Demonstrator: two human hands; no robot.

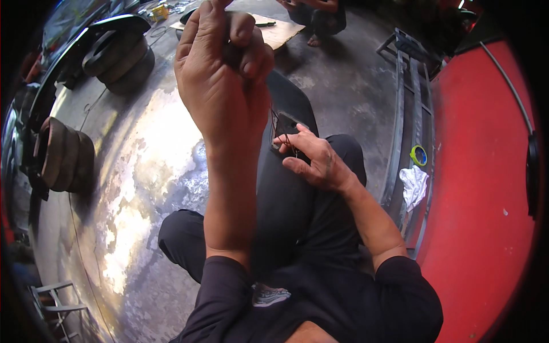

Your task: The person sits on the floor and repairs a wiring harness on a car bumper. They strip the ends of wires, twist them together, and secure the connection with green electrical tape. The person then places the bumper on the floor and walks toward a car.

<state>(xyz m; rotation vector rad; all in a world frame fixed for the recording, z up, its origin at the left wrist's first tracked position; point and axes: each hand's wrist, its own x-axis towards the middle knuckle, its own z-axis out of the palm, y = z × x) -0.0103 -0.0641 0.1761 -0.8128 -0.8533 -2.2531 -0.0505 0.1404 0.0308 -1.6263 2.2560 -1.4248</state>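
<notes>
My left hand [223, 77] is raised high in front of me, fingers curled and pressed together. The fingertips run to the upper edge, so whatever they pinch is hidden. Lower and to the right, my right hand [320, 157] reaches over a long black padded piece [283, 211] lying between my legs. Its index finger and thumb are stretched out and apart. Thin dark strands [276, 123] pass beside and across those fingers; I cannot tell whether they are thread or wire. Beneath the fingers shows a dark rectangular area [289, 123] with a pale edge.
Stacked tyres [71, 157] and more tyres [120, 60] stand at left. A metal frame [400, 114] runs along the right, with a yellow-green roll [418, 155] and white cloth [413, 186] beside a red panel [474, 188]. Another person [326, 17] crouches beyond a cardboard sheet [280, 35].
</notes>
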